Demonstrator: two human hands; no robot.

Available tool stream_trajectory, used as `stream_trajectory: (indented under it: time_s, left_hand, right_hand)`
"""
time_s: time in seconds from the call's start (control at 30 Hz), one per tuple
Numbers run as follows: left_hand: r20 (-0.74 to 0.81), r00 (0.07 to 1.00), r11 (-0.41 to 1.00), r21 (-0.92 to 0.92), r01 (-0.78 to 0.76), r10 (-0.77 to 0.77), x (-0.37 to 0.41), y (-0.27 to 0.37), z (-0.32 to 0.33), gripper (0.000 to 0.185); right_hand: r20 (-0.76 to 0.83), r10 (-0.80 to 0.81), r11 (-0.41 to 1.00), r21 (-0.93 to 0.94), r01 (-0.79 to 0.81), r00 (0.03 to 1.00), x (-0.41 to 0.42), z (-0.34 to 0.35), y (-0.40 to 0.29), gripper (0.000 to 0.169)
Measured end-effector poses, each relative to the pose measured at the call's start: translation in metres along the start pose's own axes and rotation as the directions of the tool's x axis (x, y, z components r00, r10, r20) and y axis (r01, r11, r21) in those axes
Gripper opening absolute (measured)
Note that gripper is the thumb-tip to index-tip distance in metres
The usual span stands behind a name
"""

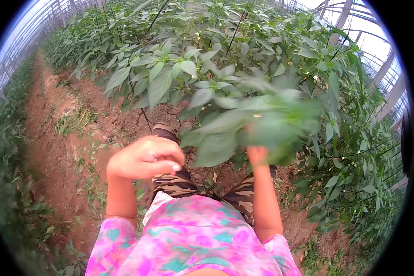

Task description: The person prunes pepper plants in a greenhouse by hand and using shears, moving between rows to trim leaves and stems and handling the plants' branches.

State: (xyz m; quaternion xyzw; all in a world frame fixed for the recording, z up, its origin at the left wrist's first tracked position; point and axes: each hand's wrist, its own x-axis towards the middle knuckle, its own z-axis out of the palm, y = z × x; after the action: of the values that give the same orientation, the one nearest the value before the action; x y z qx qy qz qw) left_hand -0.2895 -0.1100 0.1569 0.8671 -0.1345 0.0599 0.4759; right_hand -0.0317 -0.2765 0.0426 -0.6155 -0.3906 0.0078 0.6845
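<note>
In front of me grow leafy pepper plants with small white flowers. My left hand hovers left of the nearest leaves, palm downward. Its fingers are curled in, the thumb lies close beneath them, and I see nothing held. On the other side, my right hand reaches up into a blurred pepper shoot. Broad leaves cover most of that hand's fingers, so its grip is hidden. The shoot's leaves hang over the ground between my two hands.
Dark support strings slant up through the plants. To the left runs a bare soil path with a heap of wilted weeds. My legs in camouflage trousers stand close to the row. Greenhouse posts rise at the right.
</note>
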Motion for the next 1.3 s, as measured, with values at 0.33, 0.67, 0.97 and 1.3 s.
stream_trajectory:
  time_s: [0.33,0.67,0.97,1.3]
  left_hand:
    - [0.060,0.990,0.981,0.135,-0.137,0.130,0.099,-0.040,0.080,0.011]
    - [-0.611,0.792,0.986,-0.129,-0.106,0.006,0.232,-0.083,0.110,0.032]
    - [-0.287,0.958,0.693,-0.696,-0.189,-0.027,0.251,-0.063,0.064,0.041]
    - [-0.237,0.949,0.781,-0.544,-0.307,0.208,0.214,-0.008,0.030,0.040]
  right_hand:
    - [-0.297,0.184,0.917,0.395,-0.055,0.937,0.004,-0.065,-0.020,0.018]
    - [-0.258,0.183,0.949,0.299,-0.102,0.949,-0.023,-0.046,-0.026,0.018]
    - [-0.436,0.077,0.996,0.074,-0.049,0.897,0.001,-0.051,-0.028,0.013]
    - [-0.283,0.179,0.973,-0.092,-0.212,0.942,0.073,-0.023,-0.056,0.012]
